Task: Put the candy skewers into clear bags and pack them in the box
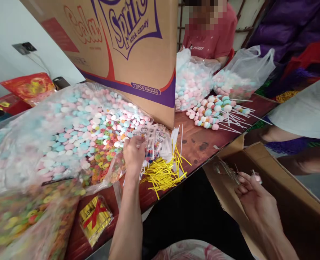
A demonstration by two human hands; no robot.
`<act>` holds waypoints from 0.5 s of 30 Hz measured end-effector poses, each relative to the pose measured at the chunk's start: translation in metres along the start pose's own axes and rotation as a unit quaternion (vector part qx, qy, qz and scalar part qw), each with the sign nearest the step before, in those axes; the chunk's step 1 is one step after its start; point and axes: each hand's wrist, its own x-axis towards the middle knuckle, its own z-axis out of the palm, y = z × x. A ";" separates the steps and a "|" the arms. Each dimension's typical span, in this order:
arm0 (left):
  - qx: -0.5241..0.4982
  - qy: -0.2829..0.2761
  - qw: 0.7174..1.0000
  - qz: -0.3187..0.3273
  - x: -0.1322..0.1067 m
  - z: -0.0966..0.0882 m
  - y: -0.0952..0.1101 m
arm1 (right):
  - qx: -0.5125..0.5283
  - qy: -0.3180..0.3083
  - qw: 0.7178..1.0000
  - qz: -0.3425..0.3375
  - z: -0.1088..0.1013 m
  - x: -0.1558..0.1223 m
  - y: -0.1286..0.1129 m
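At eleven o'clock from the centre of the view, a large printed carton (122, 54) bearing the words "stick candy". At ten o'clock, a socket (24, 47) with a cable on the white wall (48, 21). Between nine and ten, a shiny red packet (31, 88). At one o'clock, a person in a red shirt (211, 39) with white lettering. At two, purple material (286, 29) in folds. At three, pale cloth (303, 108) worn by another person.

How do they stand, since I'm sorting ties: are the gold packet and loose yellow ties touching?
Apart: the head view shows the gold packet left of the loose yellow ties, with tabletop and the left forearm between them.
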 end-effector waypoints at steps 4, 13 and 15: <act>0.081 -0.057 0.993 -0.059 0.019 -0.007 -0.026 | -0.025 -0.089 0.995 -0.042 0.037 -0.021 0.005; -0.266 0.028 0.960 -0.084 0.008 -0.006 -0.010 | -0.201 -0.294 0.920 -0.164 0.113 -0.069 0.026; -0.369 0.013 0.924 -0.104 -0.006 -0.001 0.007 | -0.216 -0.338 0.898 -0.183 0.131 -0.073 0.026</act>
